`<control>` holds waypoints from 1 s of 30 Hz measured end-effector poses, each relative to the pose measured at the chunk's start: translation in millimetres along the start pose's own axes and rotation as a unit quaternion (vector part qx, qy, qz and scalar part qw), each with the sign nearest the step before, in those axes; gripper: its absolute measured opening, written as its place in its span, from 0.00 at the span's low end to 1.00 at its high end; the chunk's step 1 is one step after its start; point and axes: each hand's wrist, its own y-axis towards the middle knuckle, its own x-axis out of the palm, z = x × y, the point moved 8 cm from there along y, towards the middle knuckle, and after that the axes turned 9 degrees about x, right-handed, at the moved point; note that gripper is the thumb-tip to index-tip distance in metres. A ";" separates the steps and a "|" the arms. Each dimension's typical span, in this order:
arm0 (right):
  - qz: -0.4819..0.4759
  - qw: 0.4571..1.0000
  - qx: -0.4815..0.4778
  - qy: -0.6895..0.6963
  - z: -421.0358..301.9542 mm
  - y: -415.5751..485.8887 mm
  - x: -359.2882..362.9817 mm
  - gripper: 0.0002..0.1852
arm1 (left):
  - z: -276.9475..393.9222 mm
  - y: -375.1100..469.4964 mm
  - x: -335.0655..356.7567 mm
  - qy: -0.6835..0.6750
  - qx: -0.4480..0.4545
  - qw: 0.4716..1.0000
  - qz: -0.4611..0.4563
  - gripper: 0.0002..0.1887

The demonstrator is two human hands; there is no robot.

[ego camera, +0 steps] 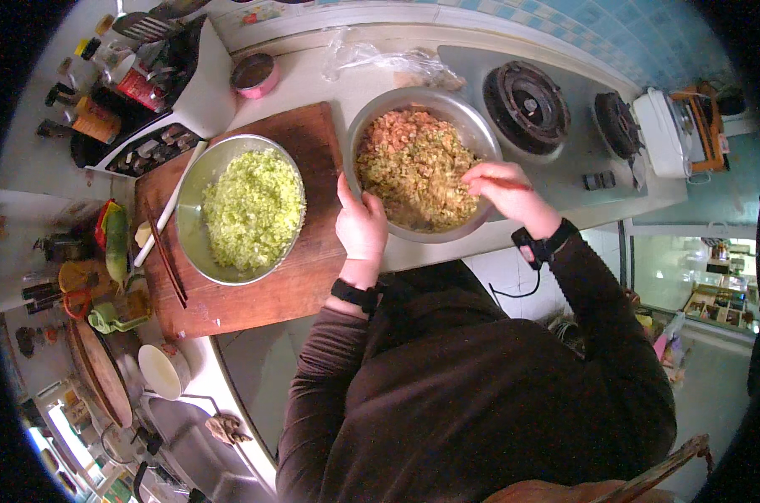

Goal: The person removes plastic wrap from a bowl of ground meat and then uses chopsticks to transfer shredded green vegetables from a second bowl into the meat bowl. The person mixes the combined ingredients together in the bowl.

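Note:
A wide stainless steel bowl point(486, 217) holds pink minced meat point(396, 129) and a brownish-green chopped mixture point(418, 176). My left hand point(362, 226) grips its near left rim. Over the right side of the mixture is my right hand point(502, 188), fingers drawn together; blur hides whether a thin utensil is in them. To the left, a second metal bowl point(190, 220) of finely chopped pale green vegetable point(251, 210) stands on a wooden cutting board point(320, 276). Brown chopsticks point(165, 258) and a white rod-like thing point(169, 207) lie beside that bowl.
Behind the large bowl lies a clear plastic bag point(380, 60). A gas burner point(528, 107) is at its right. A pink round container point(255, 75) and a rack of bottles point(191, 94) stand back left. A white bowl point(164, 371) sits near the sink point(191, 440).

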 end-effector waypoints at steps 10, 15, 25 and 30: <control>0.009 0.979 0.179 0.099 29.5 -11.9 -39.9 0.10 | -0.7 0.0 -2.2 0.017 0.000 1.000 0.015 0.30; 0.013 0.923 0.241 0.300 39.0 -34.7 10.8 0.12 | -1.7 -0.2 -2.0 0.011 -0.005 1.000 0.009 0.30; -0.128 0.937 0.109 0.307 16.3 -9.6 47.6 0.11 | -2.3 0.9 -1.2 0.005 0.004 1.000 0.008 0.31; 0.033 0.980 0.106 0.168 25.6 -14.7 -0.1 0.09 | -3.1 1.0 -1.5 0.009 -0.011 1.000 -0.008 0.30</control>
